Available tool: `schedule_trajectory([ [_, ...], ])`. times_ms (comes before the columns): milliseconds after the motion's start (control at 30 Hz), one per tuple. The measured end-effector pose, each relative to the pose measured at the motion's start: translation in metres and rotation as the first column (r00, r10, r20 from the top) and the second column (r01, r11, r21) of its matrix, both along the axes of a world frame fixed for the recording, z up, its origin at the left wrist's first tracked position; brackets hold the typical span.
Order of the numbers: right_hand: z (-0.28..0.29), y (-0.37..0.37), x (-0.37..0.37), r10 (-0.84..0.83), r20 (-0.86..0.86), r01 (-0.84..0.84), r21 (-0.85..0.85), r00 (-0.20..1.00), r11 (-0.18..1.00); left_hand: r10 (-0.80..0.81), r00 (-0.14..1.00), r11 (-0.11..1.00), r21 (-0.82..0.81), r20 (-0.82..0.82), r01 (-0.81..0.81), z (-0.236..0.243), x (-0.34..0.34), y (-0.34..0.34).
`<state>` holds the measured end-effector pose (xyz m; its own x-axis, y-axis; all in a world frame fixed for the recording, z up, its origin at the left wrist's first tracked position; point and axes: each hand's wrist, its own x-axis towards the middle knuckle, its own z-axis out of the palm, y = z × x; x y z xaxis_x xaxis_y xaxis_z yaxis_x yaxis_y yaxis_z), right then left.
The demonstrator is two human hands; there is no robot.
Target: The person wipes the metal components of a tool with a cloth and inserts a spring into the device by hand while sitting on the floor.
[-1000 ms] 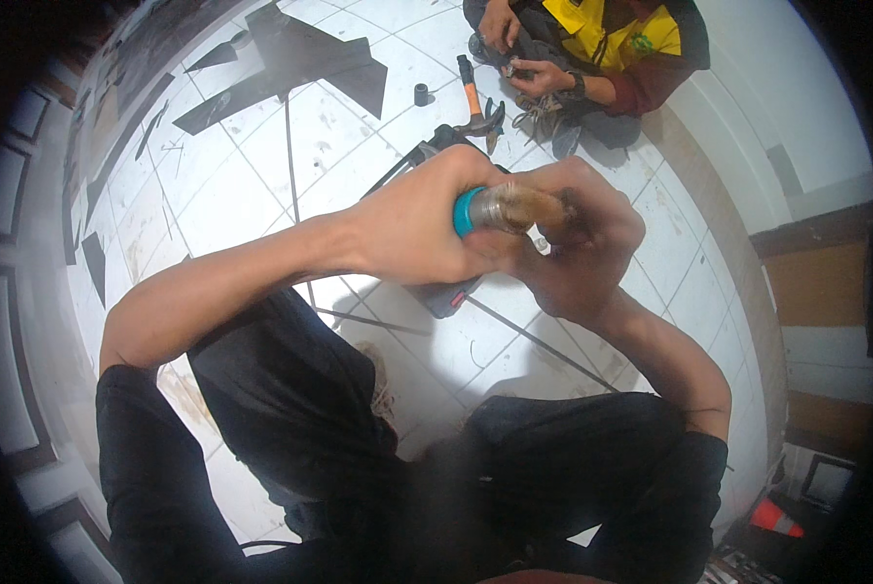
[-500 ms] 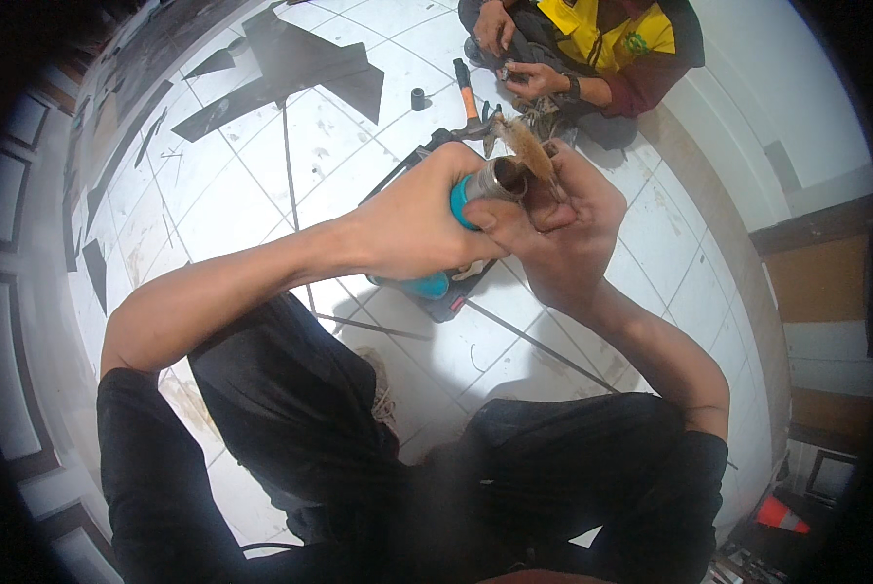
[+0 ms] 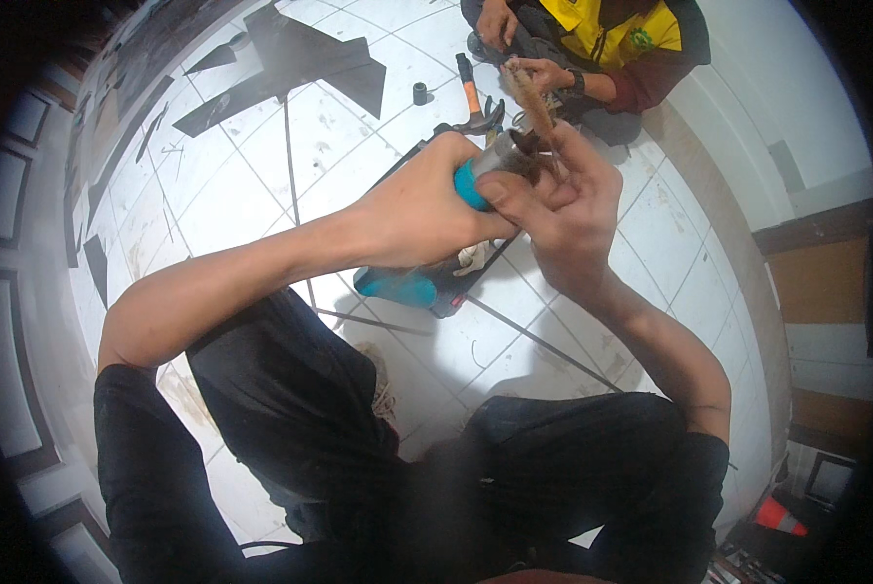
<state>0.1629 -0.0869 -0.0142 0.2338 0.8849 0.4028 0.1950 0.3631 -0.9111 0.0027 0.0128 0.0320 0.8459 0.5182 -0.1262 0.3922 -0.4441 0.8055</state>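
My left hand (image 3: 422,209) is wrapped round a teal-collared cylinder whose bare metal end (image 3: 504,156) points up and away from me. My right hand (image 3: 573,209) is closed beside that end, its thumb against the metal. From its raised fingers a tan, fuzzy brush-like piece (image 3: 528,97) sticks up by the cylinder's mouth. What the other right fingers grip is partly hidden. Below my left hand shows a teal rounded body (image 3: 396,287); whether it joins the held cylinder I cannot tell. A dark object (image 3: 448,297) lies beside it on the floor.
Beyond my hands, a hammer (image 3: 472,97) with an orange and black handle and a small dark cylinder (image 3: 420,93) are on the tiles. Dark cut sheets (image 3: 291,73) lie far left. Another person (image 3: 592,58) sits at the far right, hands close together.
The cylinder has shifted slightly right and its metal end is now more upright. My right fingers and the brush-like piece have risen. More of the teal body and the hammer head shows.
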Motion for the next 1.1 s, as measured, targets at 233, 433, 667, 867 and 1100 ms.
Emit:
schedule_trajectory([
  [233, -0.003, 0.002, 0.019, -0.148, -0.051, 0.147, -0.027, 0.988, 0.989, -0.019, 0.997, 0.980, -0.200, -0.068, 0.005, -0.012, 0.006, 0.012],
  [433, 0.007, -0.011, 0.041, -0.178, 0.212, 0.196, -0.068, 0.961, 0.978, 0.009, 0.991, 0.978, -0.205, -0.130, -0.036, -0.026, 0.005, 0.022],
  [667, -0.007, -0.014, 0.064, -0.125, 0.445, 0.177, -0.077, 0.887, 0.981, 0.057, 0.975, 0.998, 0.001, -0.217, -0.058, -0.017, 0.005, 0.021],
  [867, -0.002, -0.008, 0.063, -0.181, 0.199, 0.213, -0.156, 0.963, 0.964, 0.082, 0.975, 0.996, -0.006, -0.205, -0.085, -0.036, 0.009, 0.027],
  [1100, -0.046, -0.003, 0.062, -0.154, 0.085, 0.173, -0.339, 0.984, 0.925, -0.010, 0.980, 0.954, -0.295, -0.197, -0.050, -0.050, 0.015, 0.035],
])
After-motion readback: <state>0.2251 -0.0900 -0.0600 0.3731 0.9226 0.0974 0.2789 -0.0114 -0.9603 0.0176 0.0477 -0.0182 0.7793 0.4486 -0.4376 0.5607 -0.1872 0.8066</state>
